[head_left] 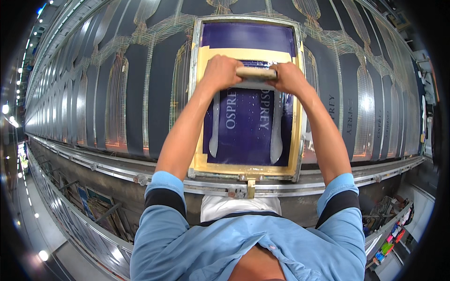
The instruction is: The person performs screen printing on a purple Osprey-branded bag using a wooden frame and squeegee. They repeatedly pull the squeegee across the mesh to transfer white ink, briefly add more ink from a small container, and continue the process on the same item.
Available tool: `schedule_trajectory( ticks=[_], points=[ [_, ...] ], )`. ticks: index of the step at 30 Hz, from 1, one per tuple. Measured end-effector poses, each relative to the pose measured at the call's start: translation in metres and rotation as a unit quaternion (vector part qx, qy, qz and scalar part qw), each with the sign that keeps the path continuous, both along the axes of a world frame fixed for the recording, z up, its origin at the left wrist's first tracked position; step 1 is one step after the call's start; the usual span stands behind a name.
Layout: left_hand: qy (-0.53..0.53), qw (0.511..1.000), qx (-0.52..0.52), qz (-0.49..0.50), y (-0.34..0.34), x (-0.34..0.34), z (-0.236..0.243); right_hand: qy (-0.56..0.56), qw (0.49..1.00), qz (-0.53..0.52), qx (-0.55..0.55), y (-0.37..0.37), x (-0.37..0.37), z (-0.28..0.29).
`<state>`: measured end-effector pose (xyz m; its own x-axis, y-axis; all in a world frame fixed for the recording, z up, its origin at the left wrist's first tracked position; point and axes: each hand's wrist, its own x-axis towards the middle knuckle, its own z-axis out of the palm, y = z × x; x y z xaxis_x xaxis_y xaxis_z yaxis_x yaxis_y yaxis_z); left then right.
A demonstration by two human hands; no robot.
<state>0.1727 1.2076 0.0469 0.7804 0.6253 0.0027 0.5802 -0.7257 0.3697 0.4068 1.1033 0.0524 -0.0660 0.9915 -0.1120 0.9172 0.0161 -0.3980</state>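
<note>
A screen-printing frame (194, 84) with a metal rim and yellow tape border lies on a long table of dark fabric panels. Its purple mesh (246, 136) carries pale lettering and two pale vertical streaks. My left hand (220, 71) and my right hand (287, 77) both grip a wooden-handled squeegee (256, 73), held across the upper part of the mesh. Each hand wraps one end of the handle, and the blade under it is mostly hidden.
Dark fabric panels (136, 93) with printed outlines cover the long table to both sides. A metal rail (117, 168) runs along the table's near edge, with a bracket (243, 189) under the frame. Stacked frames (101, 206) sit below left; small colourful items (391, 236) lie lower right.
</note>
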Motion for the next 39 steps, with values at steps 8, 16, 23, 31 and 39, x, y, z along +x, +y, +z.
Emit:
schedule_trajectory(
  ticks=[8,16,23,31,39],
  points=[
    [-0.051,0.998,0.015,-0.037,-0.196,-0.095,-0.003,0.015,0.997,0.060,0.035,-0.186,-0.083,-0.003],
    [0.017,0.998,0.013,-0.053,-0.092,-0.046,0.020,-0.007,0.998,0.050,-0.039,-0.084,-0.033,0.011],
    [0.056,0.998,-0.036,-0.017,0.064,0.031,0.020,0.025,0.996,0.017,-0.079,0.072,0.039,0.006],
    [0.043,0.999,-0.019,0.007,0.069,0.037,0.012,0.046,0.998,-0.004,-0.052,0.078,0.039,0.005],
    [-0.030,0.999,0.022,-0.030,-0.092,-0.044,0.002,0.017,0.999,0.008,-0.029,-0.080,-0.039,0.004]
  ],
)
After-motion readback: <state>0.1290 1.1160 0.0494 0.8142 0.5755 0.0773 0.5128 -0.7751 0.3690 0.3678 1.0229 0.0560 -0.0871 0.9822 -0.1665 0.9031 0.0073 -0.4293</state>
